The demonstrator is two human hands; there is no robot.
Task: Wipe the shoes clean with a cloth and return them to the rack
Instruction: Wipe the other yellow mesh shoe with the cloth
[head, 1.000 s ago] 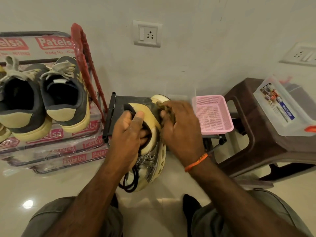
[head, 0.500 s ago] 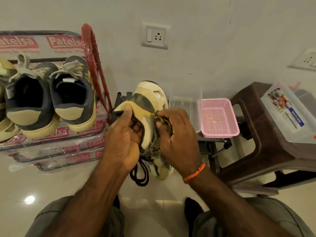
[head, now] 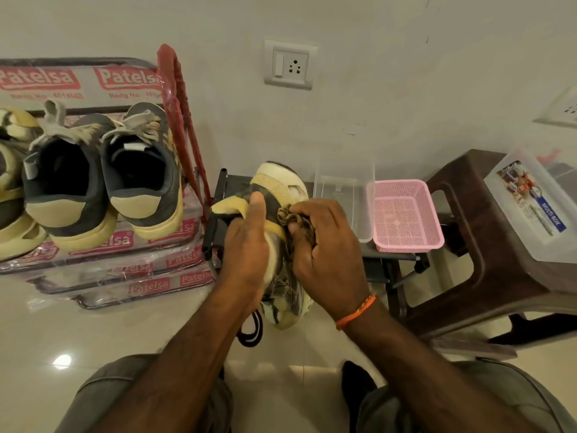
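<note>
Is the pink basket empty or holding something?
Empty. The head view looks straight into the pink basket: its mesh floor shows bare from wall to wall, nothing lying in it.

Left hand (head: 246, 245) clasped, thumb up (fingers hidden), right hand (head: 324, 248) curled, forearms converging

**Shoe held up and rubbed with a cloth**

The left hand (head: 246, 245) grips a cream-and-dark sneaker (head: 281, 189) from its left side, thumb laid up along it. The right hand (head: 324, 248) pinches a crumpled brownish cloth (head: 288, 217) against the shoe's side. Black laces (head: 249, 332) dangle below. To the left, a plastic-wrapped metal shoe rack (head: 125, 254) carries a grey-and-cream pair of sneakers (head: 103, 176). To the right sit a clear plastic box (head: 343, 189), a pink mesh basket (head: 406, 214) and a brown plastic stool (head: 499, 270).
</note>
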